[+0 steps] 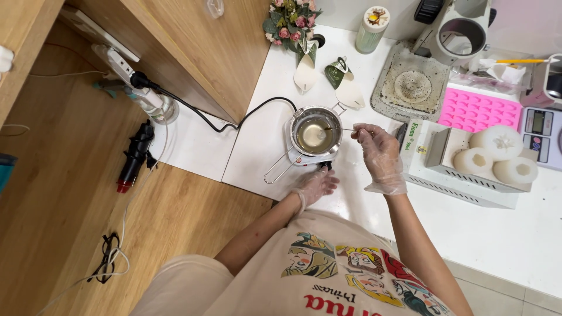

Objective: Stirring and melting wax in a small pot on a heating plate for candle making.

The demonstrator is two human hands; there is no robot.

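Note:
A small steel melting pot [317,133] with pale liquid and a white lump in it sits on a little electric hot plate on the white table [515,234]. My right hand [379,153], in a clear plastic glove, pinches a thin metal stirring stick [342,129] whose tip reaches over the liquid. My left hand [316,185], also gloved, rests with fingers curled at the front edge of the hot plate, by its dark knob. The pot's wire handle [280,169] points toward the table's near-left edge.
A white box [468,167] with three round white moulds stands right of my right hand. Behind it lie a pink silicone mould [480,109], a scale [542,134] and a grey tray [410,85]. Flowers [291,23], a jar and a black cable [234,124] lie at the back. Wooden floor is at left.

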